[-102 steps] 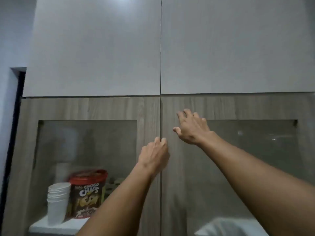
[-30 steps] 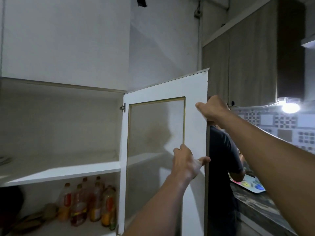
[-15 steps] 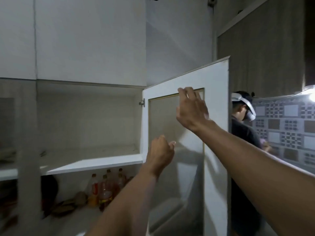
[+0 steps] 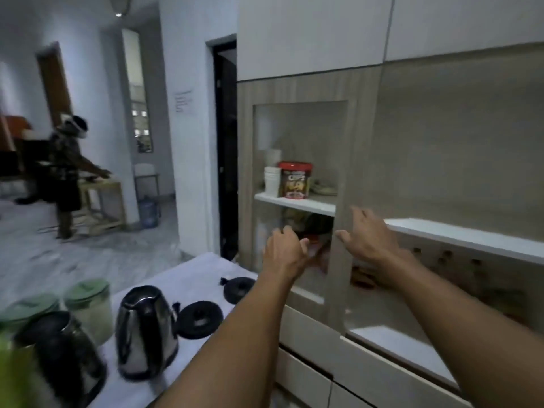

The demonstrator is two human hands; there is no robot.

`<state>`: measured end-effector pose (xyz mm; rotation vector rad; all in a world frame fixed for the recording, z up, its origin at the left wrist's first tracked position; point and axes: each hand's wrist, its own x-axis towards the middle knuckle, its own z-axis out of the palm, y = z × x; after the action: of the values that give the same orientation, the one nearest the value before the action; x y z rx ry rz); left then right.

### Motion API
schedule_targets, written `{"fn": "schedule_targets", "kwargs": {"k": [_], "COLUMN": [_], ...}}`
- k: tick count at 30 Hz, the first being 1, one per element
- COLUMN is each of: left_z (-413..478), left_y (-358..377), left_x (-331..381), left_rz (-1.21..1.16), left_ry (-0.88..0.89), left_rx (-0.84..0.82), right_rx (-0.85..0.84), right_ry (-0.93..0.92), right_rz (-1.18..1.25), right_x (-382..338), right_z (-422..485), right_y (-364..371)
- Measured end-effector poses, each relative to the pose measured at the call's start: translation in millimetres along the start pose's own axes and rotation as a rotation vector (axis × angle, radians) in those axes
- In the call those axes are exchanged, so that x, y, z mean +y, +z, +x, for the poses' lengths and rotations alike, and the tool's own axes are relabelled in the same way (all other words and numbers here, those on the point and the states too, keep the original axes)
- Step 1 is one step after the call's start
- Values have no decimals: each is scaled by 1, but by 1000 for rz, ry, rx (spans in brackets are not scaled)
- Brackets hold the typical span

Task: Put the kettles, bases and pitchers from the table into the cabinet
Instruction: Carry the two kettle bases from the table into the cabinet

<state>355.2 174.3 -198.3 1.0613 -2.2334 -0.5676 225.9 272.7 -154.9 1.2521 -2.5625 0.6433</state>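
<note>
Nearest you, the shiny stainless-steel kettle [image 4: 145, 331] stands upright on the white desk [image 4: 191, 269], with a darker steel kettle [image 4: 63, 354] to its left, two round black bases [image 4: 201, 318] just beyond it, and two green-lidded pitchers [image 4: 88, 304] behind. Your left hand [image 4: 284, 253] and right hand [image 4: 368, 237] are both raised, each grip open and holding nothing, before the wood-grain cabinet [image 4: 297, 89]. Take the near kettle by its handle, keep it level, and set it deep on the bare white shelf [image 4: 459, 235].
</note>
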Motion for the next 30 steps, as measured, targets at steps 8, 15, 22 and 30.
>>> {"fn": "schedule_targets", "kwargs": {"k": [8,15,22,30], "left_z": [43,91,134,128], "left_y": [9,93,179,219], "left_x": [-192,-296,-374,-399], "left_rz": [163,212,217,268], "left_ry": [-443,-751,-1018,-1114], "left_rx": [57,-42,-86,17], "right_rx": [-361,-665,-853,-826], "right_ry": [-374,-520,-337,-335], "right_rz": [27,-36,-38,32], "right_x": [-119,-129,-107,-91], "right_z": [73,151,212,208], "right_y": [207,376,515,569]}}
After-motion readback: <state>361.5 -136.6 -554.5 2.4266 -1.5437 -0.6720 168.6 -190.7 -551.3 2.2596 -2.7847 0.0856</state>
